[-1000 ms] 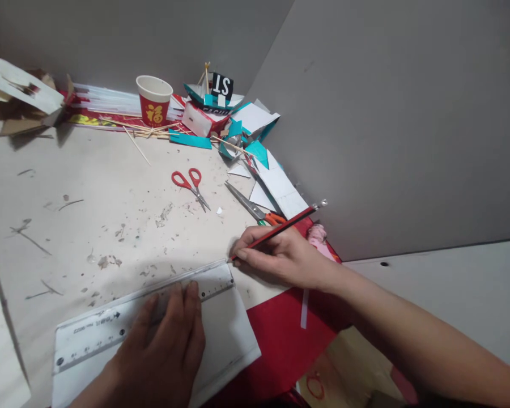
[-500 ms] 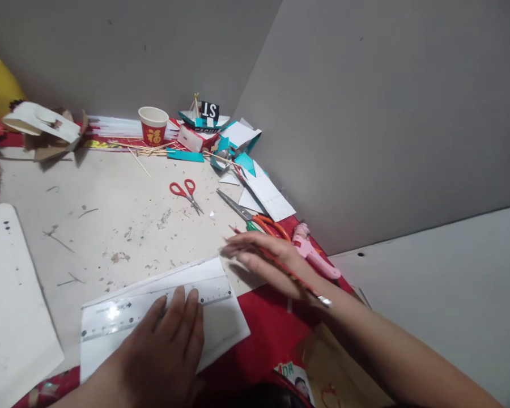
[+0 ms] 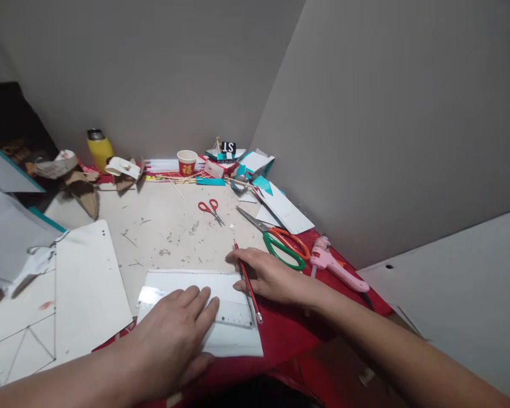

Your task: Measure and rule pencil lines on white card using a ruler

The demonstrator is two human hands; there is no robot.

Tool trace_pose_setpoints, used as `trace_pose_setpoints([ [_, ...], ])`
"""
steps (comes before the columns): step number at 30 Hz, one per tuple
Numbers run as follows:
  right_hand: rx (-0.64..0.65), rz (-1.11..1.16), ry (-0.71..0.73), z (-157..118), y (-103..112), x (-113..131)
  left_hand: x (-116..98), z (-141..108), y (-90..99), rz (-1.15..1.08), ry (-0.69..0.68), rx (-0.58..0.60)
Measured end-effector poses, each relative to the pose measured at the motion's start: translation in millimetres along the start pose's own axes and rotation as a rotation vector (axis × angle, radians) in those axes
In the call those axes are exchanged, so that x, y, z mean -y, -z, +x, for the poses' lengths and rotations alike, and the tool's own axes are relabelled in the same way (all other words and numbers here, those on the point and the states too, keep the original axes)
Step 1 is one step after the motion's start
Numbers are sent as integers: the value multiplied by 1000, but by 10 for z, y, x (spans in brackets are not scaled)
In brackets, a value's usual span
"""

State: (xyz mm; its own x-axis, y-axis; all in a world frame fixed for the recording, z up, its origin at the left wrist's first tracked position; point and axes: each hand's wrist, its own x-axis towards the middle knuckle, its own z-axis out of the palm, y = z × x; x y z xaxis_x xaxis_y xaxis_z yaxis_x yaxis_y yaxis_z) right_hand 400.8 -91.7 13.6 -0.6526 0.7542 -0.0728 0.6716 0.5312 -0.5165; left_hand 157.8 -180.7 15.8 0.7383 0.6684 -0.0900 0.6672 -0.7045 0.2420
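Observation:
My left hand [image 3: 176, 334] lies flat with fingers spread over a clear ruler [image 3: 234, 315] on a white sheet [image 3: 233, 344]. The ruler slants slightly down to the right. At the sheet's right edge is my right hand [image 3: 267, 276], with a red pencil [image 3: 249, 281] resting between thumb and fingers, its point away from me and its metal end towards me. Beyond the hands are small red scissors [image 3: 211, 212]. Larger scissors [image 3: 283, 241] with orange and green handles lie just past my right hand.
A pink glue gun [image 3: 340, 272] lies right of the large scissors. Along the back stand a yellow bottle [image 3: 100, 150], a paper cup [image 3: 187, 163], a small boat model [image 3: 225, 153] and paper scraps. White boards [image 3: 87, 283] lie at the left; grey partitions rise behind and right.
The view has shifted, showing more on the left. The sheet and ruler have turned clockwise under my left hand. My right hand has come to the sheet's right edge with the pencil more upright.

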Motion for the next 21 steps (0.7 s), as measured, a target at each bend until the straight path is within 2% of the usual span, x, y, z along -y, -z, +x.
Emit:
trace_pose_setpoints([
  [3,28,12,2,-1,-2,50,-20,-25,90,-85,96,-2],
  [7,-10,-34,-3,-40,-35,158,-62,-51,103,-86,152,2],
  [12,9,-50,-44,-111,-88,269,-110,-101,105,-111,194,32],
  [16,18,63,-95,-137,-111,279,-143,-153,67,-132,178,44],
  [21,79,226,-71,-158,-83,276,-147,-176,-47,-132,197,52],
])
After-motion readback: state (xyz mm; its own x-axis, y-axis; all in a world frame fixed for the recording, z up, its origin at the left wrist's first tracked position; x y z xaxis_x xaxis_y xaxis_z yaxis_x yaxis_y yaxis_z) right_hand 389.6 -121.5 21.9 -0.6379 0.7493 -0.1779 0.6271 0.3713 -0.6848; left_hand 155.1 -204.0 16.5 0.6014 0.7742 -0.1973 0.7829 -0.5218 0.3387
